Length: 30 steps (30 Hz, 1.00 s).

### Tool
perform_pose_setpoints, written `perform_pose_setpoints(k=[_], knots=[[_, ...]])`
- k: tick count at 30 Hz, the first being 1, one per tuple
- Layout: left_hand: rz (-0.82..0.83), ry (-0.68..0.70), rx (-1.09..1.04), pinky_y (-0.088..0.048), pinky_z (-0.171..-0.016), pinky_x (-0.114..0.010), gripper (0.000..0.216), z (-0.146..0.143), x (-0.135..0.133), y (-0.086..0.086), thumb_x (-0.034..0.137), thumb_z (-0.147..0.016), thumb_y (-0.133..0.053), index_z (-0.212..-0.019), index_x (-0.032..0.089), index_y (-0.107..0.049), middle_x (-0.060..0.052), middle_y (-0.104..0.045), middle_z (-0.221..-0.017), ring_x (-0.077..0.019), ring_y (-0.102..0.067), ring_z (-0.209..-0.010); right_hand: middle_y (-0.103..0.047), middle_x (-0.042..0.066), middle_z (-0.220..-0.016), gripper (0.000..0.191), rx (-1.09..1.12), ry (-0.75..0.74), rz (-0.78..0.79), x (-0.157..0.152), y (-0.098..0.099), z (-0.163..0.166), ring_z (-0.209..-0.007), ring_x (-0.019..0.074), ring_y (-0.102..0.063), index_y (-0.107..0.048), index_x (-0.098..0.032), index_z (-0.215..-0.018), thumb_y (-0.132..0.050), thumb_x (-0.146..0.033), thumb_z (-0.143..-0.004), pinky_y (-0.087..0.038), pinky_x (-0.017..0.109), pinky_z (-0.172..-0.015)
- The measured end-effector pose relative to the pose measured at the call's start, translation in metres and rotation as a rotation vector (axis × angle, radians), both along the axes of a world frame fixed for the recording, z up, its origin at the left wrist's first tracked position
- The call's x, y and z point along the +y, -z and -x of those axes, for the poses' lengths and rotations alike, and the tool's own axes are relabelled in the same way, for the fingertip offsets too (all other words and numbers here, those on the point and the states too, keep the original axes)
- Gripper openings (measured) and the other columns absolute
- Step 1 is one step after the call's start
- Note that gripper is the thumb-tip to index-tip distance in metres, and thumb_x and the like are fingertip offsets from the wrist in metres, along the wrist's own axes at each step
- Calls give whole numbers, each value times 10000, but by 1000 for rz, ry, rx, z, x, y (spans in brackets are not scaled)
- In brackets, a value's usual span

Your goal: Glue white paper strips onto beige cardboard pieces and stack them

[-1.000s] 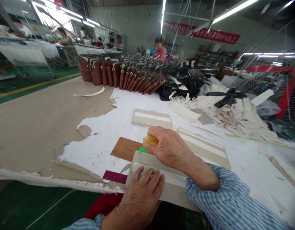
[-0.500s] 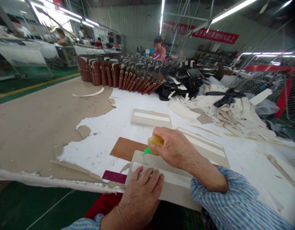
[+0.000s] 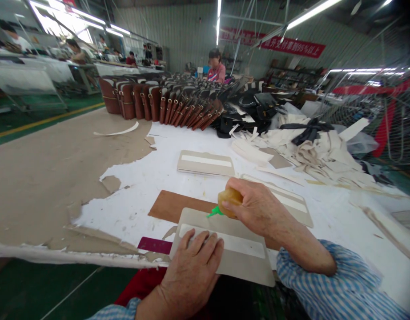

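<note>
My right hand (image 3: 258,206) is closed around a small amber glue bottle (image 3: 229,196) with a green nozzle (image 3: 213,213) that touches the far edge of a beige panel (image 3: 240,263). That panel carries a white strip (image 3: 235,242) and lies at the table's near edge. My left hand (image 3: 191,271) lies flat on the panel's near left part, fingers spread. A brown card piece (image 3: 173,205) lies under the panel's far side, and a maroon piece (image 3: 154,245) sticks out at its left.
Two more beige panels (image 3: 205,162) (image 3: 291,202) lie further out on the torn white paper table cover (image 3: 141,178). A row of brown bags (image 3: 158,104), black bags (image 3: 258,106) and a heap of beige offcuts (image 3: 318,155) fill the back. A person (image 3: 215,66) sits beyond.
My right hand has slid the glue bottle to the right along the panel's far edge. My left hand stays pressed on the panel.
</note>
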<state>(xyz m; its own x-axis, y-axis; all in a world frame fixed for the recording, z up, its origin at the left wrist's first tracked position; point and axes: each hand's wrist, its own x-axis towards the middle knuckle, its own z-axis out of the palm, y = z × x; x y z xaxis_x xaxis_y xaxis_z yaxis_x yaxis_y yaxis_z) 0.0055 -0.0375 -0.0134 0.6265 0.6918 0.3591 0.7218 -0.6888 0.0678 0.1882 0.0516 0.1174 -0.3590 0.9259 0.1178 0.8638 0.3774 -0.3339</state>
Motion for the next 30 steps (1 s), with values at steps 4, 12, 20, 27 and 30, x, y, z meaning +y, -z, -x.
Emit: perform_pose_setpoints(k=[4, 12, 20, 27, 30], knots=[[-15, -2, 1, -269, -1086, -485, 460, 0, 0, -3, 463, -1030, -538, -1375, 162, -588, -58, -707, -1335, -274, -568, -1196, -582, -31, -665, 200, 12, 48, -1, -4, 0, -10, -598, 143, -469, -487, -239, -741, -639, -272, -867, -269, 284, -591], [2, -13, 15, -281, -1100, -491, 469, 1, 0, 3, 476, -1047, -507, -1407, 182, -572, -56, -690, -1381, -280, -561, -1231, -591, -25, -689, 214, -5, 110, 64, -9, -1, -24, -620, 155, -484, -474, -244, -747, -631, -287, -886, -292, 291, -597], [42, -16, 24, -313, -1094, -509, 492, 0, 0, 1, 484, -1025, -557, -1415, 184, -574, -58, -687, -1393, -282, -566, -1237, -596, -31, -668, 201, -7, 158, 11, -13, 4, -44, -607, 155, -487, -489, -252, -740, -627, -313, -873, -286, 299, -587], [47, -19, 33, -336, -1088, -515, 519, 2, 0, 2, 517, -1003, -585, -1410, 196, -582, -57, -687, -1400, -287, -573, -1243, -581, -30, -626, 209, 26, 215, 75, -15, 5, -59, -612, 174, -506, -471, -258, -733, -623, -344, -848, -322, 310, -594], [36, -24, 26, -326, -1092, -510, 505, 1, 0, 4, 505, -1008, -578, -1412, 201, -580, -57, -687, -1400, -285, -573, -1246, -584, -27, -619, 216, 47, 259, 105, -19, 5, -65, -607, 178, -506, -469, -260, -730, -632, -353, -837, -331, 316, -594]])
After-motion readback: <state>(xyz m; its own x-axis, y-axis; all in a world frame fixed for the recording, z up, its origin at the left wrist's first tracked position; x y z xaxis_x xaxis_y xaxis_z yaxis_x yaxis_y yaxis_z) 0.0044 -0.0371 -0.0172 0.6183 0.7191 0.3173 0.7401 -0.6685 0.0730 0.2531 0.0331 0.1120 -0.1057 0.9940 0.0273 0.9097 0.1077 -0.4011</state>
